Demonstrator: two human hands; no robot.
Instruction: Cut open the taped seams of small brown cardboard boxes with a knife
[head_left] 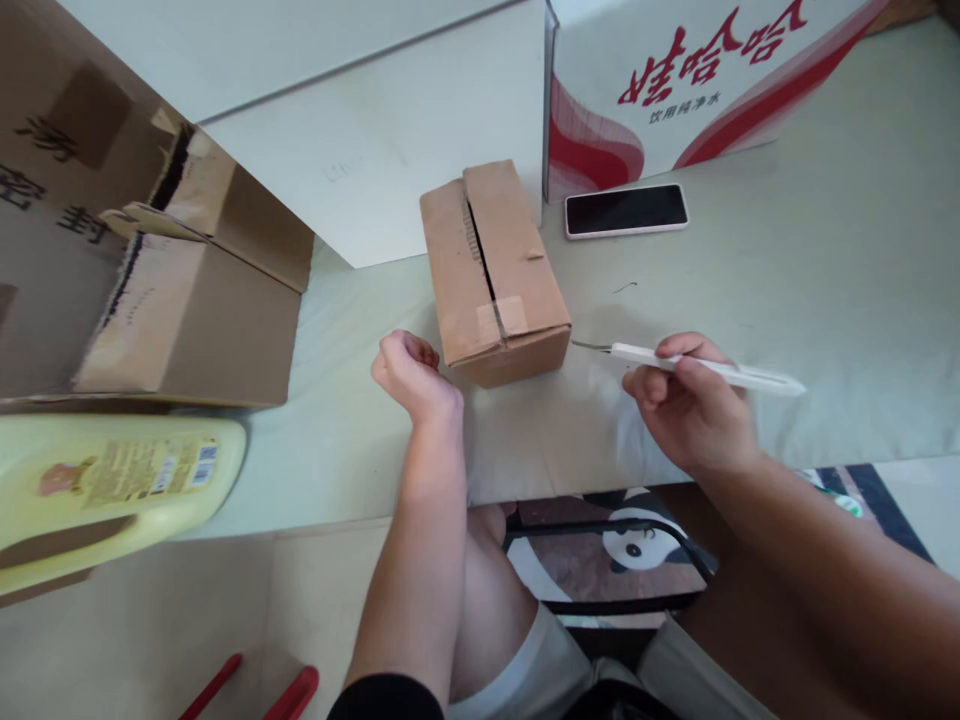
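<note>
A small brown cardboard box [517,265] stands on the pale green cloth, its top flaps meeting at a narrow dark gap. Clear tape covers the near end of that seam. My right hand [694,400] grips a white utility knife [739,375] by the handle, to the right of the box. Its thin blade points left, with the tip close to the box's near right corner; I cannot tell whether they touch. My left hand [412,370] is curled into a fist beside the box's near left corner, with no object showing in it.
A phone [626,210] lies behind, near a white and red carton [675,100]. A large white box [390,150] stands at the back. On the left are an open cardboard carton [232,310] and a yellow jug [150,475]. The table's front edge borders my lap.
</note>
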